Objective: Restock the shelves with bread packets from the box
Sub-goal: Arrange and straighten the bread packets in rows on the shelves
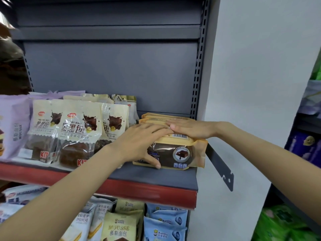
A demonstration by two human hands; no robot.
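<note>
Head view, upper shelf [156,174], grey deck with red front strip. A row of tan-and-brown chocolate bread packets [175,153] stands at the shelf's right end, just beside the slotted upright [197,80], front packet facing out with a chocolate emblem.

Left hand [139,140]: palm on top of the packet row, fingers [156,130] straight and pressed together, lying flat across the packets' top edges. Thumb reaches down the front packet's face, tip near its bottom edge at the shelf deck.

Right hand [189,127]: flat on the top of the same row, fingers straight and close together, pointing left; tips touch or overlap the left fingertips. A barcode on the front packet shows just below this hand.

The packets sit under both palms, between the left thumb in front and the rear panel behind.

Left of the row: cream chocolate-cake packets [76,129] standing upright, then a lilac mousse packet [12,126]. Lower shelf holds blue XianDu packets [165,228] and a yellow mousse packet [119,230].
</note>
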